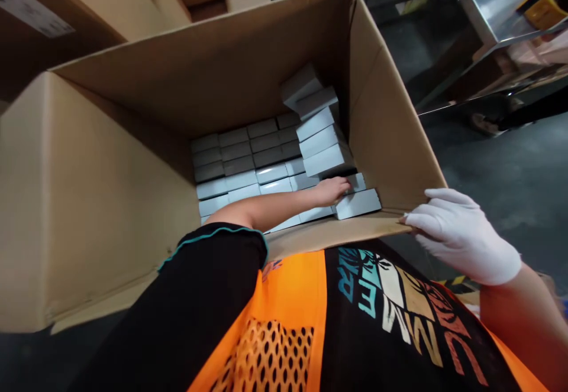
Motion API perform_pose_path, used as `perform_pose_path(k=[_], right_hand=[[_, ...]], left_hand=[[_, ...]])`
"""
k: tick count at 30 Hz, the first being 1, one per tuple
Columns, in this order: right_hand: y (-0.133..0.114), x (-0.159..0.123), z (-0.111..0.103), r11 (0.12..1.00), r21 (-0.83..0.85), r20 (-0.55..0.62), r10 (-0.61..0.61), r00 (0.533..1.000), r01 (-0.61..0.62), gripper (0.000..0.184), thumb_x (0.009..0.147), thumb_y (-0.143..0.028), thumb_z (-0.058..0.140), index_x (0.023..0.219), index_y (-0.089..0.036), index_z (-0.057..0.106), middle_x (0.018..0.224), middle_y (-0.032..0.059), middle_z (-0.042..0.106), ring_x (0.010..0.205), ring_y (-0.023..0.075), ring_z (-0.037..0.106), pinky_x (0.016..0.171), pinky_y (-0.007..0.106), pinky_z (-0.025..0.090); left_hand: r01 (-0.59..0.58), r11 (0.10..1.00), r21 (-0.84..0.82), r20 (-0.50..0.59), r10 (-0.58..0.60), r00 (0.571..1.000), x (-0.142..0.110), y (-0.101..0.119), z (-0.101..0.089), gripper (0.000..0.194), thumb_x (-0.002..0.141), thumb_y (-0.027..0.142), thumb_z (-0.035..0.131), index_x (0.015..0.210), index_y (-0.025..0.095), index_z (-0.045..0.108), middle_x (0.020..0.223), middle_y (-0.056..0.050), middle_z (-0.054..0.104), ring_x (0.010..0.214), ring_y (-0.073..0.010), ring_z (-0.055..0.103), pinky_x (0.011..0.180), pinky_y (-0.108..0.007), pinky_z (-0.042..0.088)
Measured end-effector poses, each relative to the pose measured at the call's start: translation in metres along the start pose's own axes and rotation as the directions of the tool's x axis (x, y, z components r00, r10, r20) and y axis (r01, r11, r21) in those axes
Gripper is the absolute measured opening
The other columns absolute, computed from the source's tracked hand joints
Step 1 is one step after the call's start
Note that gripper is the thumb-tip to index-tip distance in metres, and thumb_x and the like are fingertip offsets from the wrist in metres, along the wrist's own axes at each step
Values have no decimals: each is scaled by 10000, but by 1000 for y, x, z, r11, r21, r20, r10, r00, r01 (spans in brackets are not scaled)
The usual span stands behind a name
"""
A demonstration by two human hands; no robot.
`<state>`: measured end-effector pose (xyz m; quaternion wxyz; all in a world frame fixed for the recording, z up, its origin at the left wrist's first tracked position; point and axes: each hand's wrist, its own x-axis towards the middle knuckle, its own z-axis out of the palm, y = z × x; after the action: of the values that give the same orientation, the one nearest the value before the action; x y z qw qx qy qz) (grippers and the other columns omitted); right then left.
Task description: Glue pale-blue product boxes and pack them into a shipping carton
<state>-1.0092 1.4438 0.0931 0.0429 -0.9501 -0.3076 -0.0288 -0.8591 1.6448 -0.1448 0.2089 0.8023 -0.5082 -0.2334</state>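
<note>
I lean over a large open cardboard carton [390,126]. Its floor is lined with rows of small flat white boxes [248,155], and a leaning stack of white boxes [317,126] stands against the right wall. My bare left hand [332,191] reaches deep into the near right corner. Its fingers are together and curled on the end of one small white box [357,181], beside another loose white box [358,203]. My right hand [459,233], in a white glove, grips the carton's near right rim at the corner.
More brown cartons [102,2] stand behind and to the left. On the right are a dark concrete floor [510,173], a metal table [488,2] and a yellow object [539,5] on it. My orange vest and dark shirt fill the bottom of the view.
</note>
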Motion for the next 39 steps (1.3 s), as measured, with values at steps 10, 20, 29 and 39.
perform_pose_path(k=[10, 20, 29, 39], right_hand=[[-1, -2, 2, 1000, 16, -8, 8, 1000, -8, 202, 1004, -34, 600, 1034, -232, 582, 821, -45, 746, 697, 136, 642, 1069, 387, 477], [-3, -6, 9, 991, 90, -29, 106, 994, -103, 186, 975, -85, 597, 973, -269, 625, 803, -61, 745, 684, 141, 629, 1079, 378, 484], [-6, -6, 10, 992, 94, -71, 89, 993, -82, 208, 985, -60, 569, 1014, -259, 621, 821, -61, 746, 689, 129, 619, 1086, 360, 475], [-6, -4, 10, 988, 130, -65, 87, 994, -78, 190, 1000, -66, 572, 1004, -249, 622, 823, -51, 734, 688, 135, 611, 1094, 378, 465]], left_hand=[[312, 941, 134, -185, -285, 940, -2, -39, -28, 776, 963, 363, 779, 1600, 72, 442, 1540, -283, 535, 1406, -415, 536, 1196, -498, 440], [183, 968, 174, 36, -192, 981, 56, -16, -23, 900, 936, 297, 798, 1681, 60, 354, 1504, -267, 601, 1310, -376, 651, 1037, -425, 540], [149, 982, 117, -27, -147, 989, 33, -18, -17, 664, 1120, 426, 520, 1693, 108, 414, 1718, -238, 452, 1563, -340, 466, 1271, -463, 419], [540, 838, 80, -298, -497, 815, 11, -71, -28, 929, 987, 332, 753, 1745, 83, 278, 1819, -346, 170, 1719, -437, 198, 1335, -575, 283]])
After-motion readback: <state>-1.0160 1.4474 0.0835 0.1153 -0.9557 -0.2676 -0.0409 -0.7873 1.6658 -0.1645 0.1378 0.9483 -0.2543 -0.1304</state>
